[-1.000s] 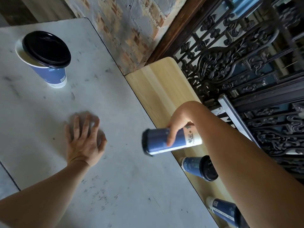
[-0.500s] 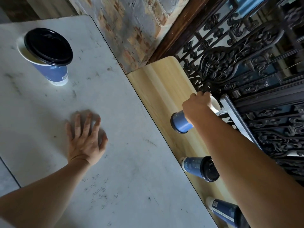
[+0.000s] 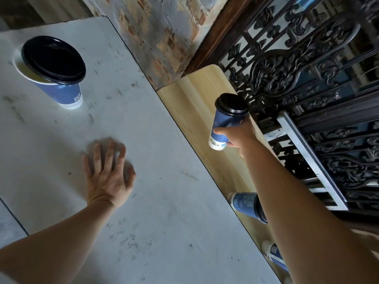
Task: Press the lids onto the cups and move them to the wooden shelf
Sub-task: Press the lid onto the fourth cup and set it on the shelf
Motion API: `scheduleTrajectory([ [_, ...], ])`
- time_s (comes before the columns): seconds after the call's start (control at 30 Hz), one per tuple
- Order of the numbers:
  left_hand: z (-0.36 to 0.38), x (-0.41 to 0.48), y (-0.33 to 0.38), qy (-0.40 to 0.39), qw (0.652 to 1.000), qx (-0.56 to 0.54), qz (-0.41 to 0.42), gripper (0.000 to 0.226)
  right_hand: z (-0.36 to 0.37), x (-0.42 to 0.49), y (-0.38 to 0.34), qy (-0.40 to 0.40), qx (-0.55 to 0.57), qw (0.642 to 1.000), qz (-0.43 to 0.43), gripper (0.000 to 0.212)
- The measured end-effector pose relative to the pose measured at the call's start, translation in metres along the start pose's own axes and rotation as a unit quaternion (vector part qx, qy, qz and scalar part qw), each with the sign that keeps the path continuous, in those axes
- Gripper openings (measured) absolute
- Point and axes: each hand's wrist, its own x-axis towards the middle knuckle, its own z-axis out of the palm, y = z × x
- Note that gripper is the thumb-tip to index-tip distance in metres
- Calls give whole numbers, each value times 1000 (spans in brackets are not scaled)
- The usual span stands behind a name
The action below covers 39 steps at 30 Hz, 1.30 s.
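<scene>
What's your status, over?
Right grip holds lidded cup above wooden shelf. Left grip flat on table. Table cup, lid askew. Nothing in the way.

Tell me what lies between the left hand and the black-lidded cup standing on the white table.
In the head view, only bare, scuffed table lies between the left hand and the cup.

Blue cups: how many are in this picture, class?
4. One cup stands on the grey table, lid askew. The right hand holds a second cup over the wooden shelf. A third cup and fourth cup are on the shelf behind the right arm, which may hide more.
</scene>
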Motion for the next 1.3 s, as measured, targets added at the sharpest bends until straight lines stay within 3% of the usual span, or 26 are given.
scheduleTrajectory([
  [0.1, -1, 0, 2, -2, 1000, -5, -2, 74, 11, -1, 29, -5, 247, 967, 60, 83],
  [0.2, -2, -1, 1, 0, 1000, 4, 1, 75, 23, -7, 57, 23, 326, 940, 101, 78],
  [0.43, -1, 0, 0, -15, 1000, 27, -1, 79, 57, -12, 95, 57, 285, 951, 101, 71],
  [0.77, 2, 3, -3, -28, 998, 51, 10, 80, 91, -27, 114, 109, 261, 954, 102, 95],
  [0.9, 1, 3, 0, -38, 999, 35, 14, 79, 98, -55, 114, 118, 251, 954, 115, 92],
  [1.13, -16, 9, -3, -152, 988, -1, 9, 72, 143, -131, 96, 83, 71, 977, 182, 73],
  [1.2, -29, 11, -7, -186, 981, -9, 59, 65, 169, -164, 84, 52, 11, 979, 196, 67],
  [1.3, -53, 18, -46, -230, 944, 53, 230, 64, 212, -210, 62, 25, -49, 976, 209, 61],
])
